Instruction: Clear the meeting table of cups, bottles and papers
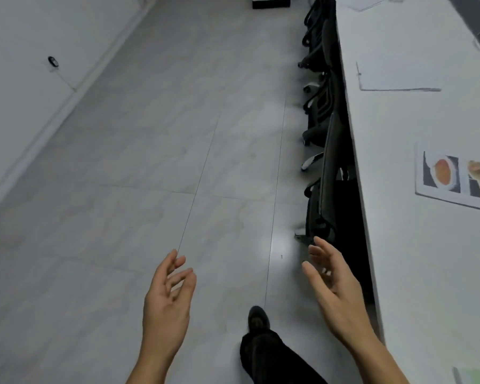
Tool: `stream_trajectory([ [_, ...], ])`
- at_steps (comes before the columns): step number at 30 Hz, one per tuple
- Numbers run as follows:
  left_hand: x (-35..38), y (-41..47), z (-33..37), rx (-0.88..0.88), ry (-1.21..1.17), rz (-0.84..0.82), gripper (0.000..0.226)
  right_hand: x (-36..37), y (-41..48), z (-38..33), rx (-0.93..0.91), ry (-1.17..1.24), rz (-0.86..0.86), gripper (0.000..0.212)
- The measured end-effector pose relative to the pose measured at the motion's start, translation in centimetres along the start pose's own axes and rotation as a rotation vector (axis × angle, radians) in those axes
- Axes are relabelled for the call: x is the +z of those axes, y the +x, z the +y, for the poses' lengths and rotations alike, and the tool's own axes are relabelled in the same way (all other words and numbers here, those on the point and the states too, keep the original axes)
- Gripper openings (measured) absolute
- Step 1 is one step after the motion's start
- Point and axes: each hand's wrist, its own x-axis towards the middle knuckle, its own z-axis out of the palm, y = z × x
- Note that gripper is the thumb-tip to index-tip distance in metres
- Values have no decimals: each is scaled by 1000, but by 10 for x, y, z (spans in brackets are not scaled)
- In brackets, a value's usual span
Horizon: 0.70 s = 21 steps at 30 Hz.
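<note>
paper sheet with food photos (455, 177) lies on the white meeting table (416, 259) at right, near its edge. plain sheet (394, 76) lies farther along the same table. left hand (166, 303) and right hand (334, 295) hover over the tiled floor (150, 162), holding nothing, fingers loosely spread and slightly bent. black chairs (324, 167) stand along the table edge.
</note>
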Motion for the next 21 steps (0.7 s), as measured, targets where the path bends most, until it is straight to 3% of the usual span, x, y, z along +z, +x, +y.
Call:
stream_trajectory([
  [8,-12,183,97,110,-58,55,47,88,186,-104,-83,14,-71,50],
  [13,10,303,121,89,-108,54,49,131,302,-133,-66,-2,-65,50],
  [17,47,424,137,56,-109,-47,49,163,401,-138,-7,-22,7,50],
  [21,96,545,202,97,-64,-219,46,167,494,-174,39,-18,131,50],
])
